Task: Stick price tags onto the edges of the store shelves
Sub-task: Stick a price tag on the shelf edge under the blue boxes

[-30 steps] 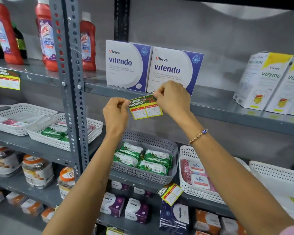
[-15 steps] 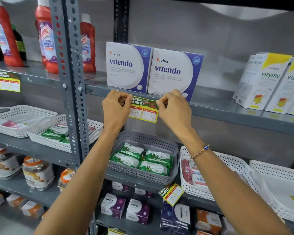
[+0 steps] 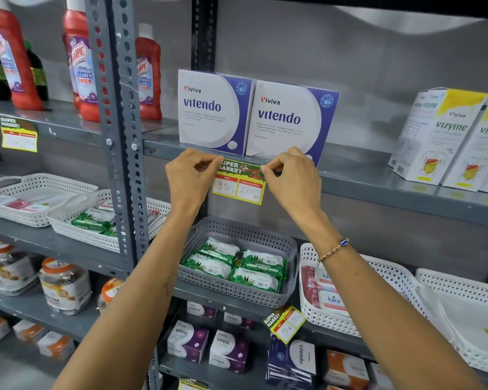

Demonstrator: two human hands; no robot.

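Observation:
A yellow and green price tag [image 3: 239, 184] marked 350 and 200 lies flat against the front edge of the grey upper shelf [image 3: 378, 184], just below two white and purple Vitendo boxes [image 3: 255, 115]. My left hand [image 3: 190, 178] pinches the tag's top left corner. At the top right corner, my right hand [image 3: 292, 178] pinches it against the shelf edge. The tag's lower half hangs below the edge.
A perforated grey upright [image 3: 119, 136] stands left of my hands. Red cleaner bottles [image 3: 82, 60] and Vizyme boxes [image 3: 448, 136] share the upper shelf. A grey basket of green packs [image 3: 237, 263] sits below. Other price tags [image 3: 19, 135] hang on shelf edges, one tilted [image 3: 283, 323].
Both hands lifted the tag from below the shelf edge up onto it. It was tilted a second ago and now sits nearly level against the edge.

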